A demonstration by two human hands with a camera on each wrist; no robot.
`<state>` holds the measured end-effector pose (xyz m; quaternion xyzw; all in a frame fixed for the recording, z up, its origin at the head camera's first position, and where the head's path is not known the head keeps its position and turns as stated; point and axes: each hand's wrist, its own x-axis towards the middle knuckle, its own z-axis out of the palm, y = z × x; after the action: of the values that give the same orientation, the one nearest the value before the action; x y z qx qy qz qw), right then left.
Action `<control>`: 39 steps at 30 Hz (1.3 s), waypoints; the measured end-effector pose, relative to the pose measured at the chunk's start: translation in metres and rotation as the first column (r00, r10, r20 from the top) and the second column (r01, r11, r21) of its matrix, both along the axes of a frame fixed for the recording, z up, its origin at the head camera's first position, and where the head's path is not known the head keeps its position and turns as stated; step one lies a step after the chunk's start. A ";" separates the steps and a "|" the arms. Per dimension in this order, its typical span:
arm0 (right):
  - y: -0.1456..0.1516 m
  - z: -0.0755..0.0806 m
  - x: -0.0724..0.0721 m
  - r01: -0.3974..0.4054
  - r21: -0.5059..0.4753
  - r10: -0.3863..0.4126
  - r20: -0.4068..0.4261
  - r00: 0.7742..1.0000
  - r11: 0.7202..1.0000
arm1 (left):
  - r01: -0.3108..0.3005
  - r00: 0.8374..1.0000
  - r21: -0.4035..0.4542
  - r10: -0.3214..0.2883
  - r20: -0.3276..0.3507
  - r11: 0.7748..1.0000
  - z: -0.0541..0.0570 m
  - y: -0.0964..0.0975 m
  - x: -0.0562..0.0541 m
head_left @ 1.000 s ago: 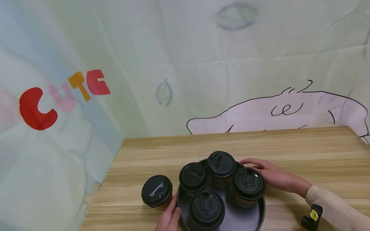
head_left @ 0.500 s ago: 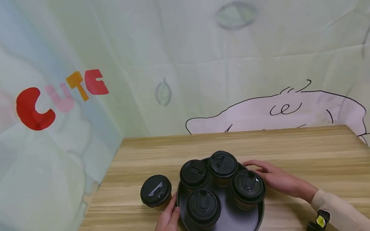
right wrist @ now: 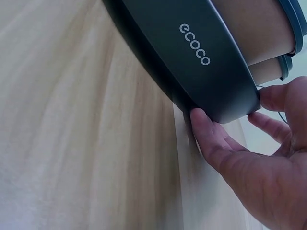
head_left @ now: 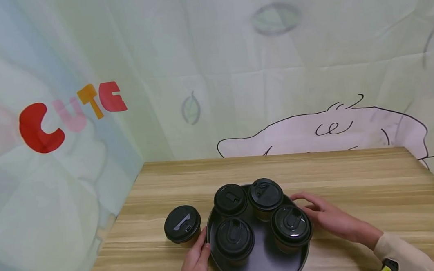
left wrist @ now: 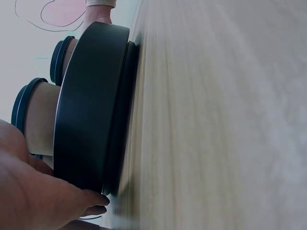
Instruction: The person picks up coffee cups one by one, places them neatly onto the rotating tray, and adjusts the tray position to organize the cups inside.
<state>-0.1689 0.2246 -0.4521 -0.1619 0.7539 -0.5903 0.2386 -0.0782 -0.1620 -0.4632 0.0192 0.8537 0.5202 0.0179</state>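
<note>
A round black turntable (head_left: 262, 260) with a raised rim stands on the table, its narrower base (left wrist: 125, 120) showing beneath it in the left wrist view. Several brown paper cups with black lids ride on it, among them a front cup (head_left: 235, 239) and a right cup (head_left: 291, 226). My left hand (head_left: 195, 261) grips the turntable's left side, thumb near the rim and fingertips at the lower edge. At the far right side, my right hand (head_left: 329, 217) holds the outer wall, its fingers (right wrist: 204, 127) at the lower edge beside the "ecoco" lettering.
Another lidded coffee cup (head_left: 182, 224) stands on the wooden table (head_left: 147, 204), just left of the turntable and close to my left hand. Behind the table hangs a printed cloth backdrop (head_left: 206, 62).
The turntable has turned clockwise: the left-hand cups shifted toward the back, the right cup toward me. My right hand moved right and slightly nearer along with it; my left hand stayed put.
</note>
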 end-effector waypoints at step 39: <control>0.002 -0.005 0.035 0.032 -0.139 -0.010 0.159 0.987 0.990 | -0.054 0.998 -0.026 0.053 -0.039 0.998 -0.073 -0.015 -0.018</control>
<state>-0.1337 0.2269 -0.4566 -0.1233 0.6906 -0.6557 0.2793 -0.0958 -0.1773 -0.5364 0.0063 0.8609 0.5085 -0.0121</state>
